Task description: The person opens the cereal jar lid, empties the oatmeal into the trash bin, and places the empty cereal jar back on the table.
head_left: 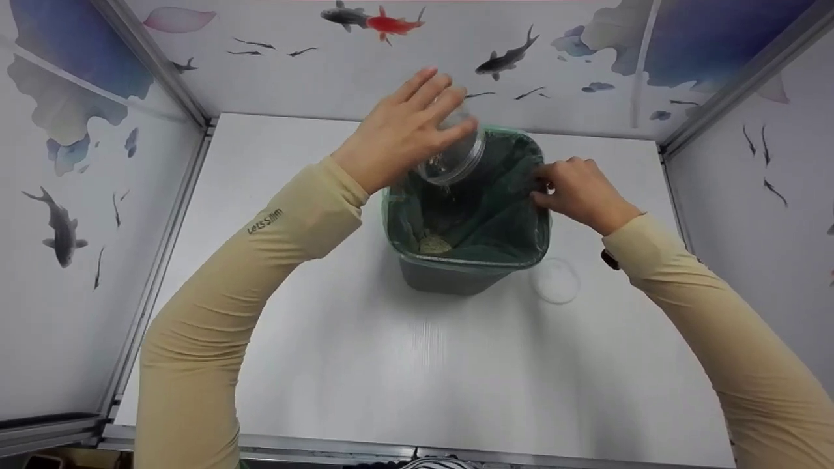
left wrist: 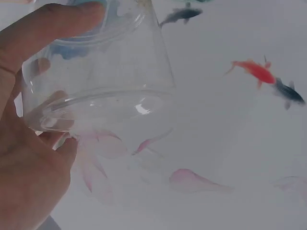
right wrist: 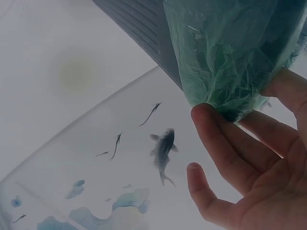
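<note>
My left hand [head_left: 410, 130] grips a clear plastic jar [head_left: 449, 164] tipped mouth-down over a grey trash bin [head_left: 449, 279]. In the left wrist view the thumb and fingers lie around the jar's wall [left wrist: 115, 72], which is see-through. A little something seems to fall from the mouth. Pale crumbly matter [head_left: 434, 245] lies low inside the green trash bag [head_left: 502, 228] lining the bin. At the bin's right rim my right hand [head_left: 580, 192] pinches the bag's edge; the right wrist view shows the gathered green plastic [right wrist: 225, 86] between thumb and fingers.
A clear round lid [head_left: 556, 281] lies on the white table [head_left: 365, 365], just right of the bin. White panels [head_left: 273, 85] with painted fish enclose the table at the back and both sides.
</note>
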Motion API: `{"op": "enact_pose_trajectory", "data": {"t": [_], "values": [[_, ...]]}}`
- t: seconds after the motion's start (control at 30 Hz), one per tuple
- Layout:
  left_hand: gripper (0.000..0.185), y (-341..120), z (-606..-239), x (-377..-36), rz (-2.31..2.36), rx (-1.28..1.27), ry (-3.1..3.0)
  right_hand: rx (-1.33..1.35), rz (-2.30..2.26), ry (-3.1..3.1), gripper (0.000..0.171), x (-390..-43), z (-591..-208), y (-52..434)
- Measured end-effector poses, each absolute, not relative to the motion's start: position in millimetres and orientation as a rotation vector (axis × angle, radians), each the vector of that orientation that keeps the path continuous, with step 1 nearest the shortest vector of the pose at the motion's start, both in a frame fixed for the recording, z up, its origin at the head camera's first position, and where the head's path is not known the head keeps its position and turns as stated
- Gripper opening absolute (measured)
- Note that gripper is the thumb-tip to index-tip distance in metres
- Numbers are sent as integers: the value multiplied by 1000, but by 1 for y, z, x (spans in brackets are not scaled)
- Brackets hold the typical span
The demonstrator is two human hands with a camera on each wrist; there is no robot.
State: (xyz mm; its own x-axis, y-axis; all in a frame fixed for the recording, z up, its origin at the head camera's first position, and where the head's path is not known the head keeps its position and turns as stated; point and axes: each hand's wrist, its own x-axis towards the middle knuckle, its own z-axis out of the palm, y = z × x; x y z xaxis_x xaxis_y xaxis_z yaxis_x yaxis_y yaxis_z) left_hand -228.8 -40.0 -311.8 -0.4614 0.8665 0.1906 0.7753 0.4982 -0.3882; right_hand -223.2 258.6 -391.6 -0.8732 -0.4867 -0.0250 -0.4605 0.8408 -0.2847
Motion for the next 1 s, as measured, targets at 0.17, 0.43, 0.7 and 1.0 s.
{"op": "enact_pose_trajectory", "data": {"t": [0.17,0.43,0.7,1.0], "values": [[53,-27,-305,-225,448,-1440,-2357,-743,-421,2930,9,-222,-391,261],[54,-14,-310,-220,656,-1480,-2342,-759,-417,2924,10,-223,-391,258],[53,-9,-322,-217,796,-1523,-2372,-768,-434,2923,7,-224,-392,258],[37,-8,-326,-218,591,-1504,-2450,-762,-418,2929,7,-224,-394,257]]}}
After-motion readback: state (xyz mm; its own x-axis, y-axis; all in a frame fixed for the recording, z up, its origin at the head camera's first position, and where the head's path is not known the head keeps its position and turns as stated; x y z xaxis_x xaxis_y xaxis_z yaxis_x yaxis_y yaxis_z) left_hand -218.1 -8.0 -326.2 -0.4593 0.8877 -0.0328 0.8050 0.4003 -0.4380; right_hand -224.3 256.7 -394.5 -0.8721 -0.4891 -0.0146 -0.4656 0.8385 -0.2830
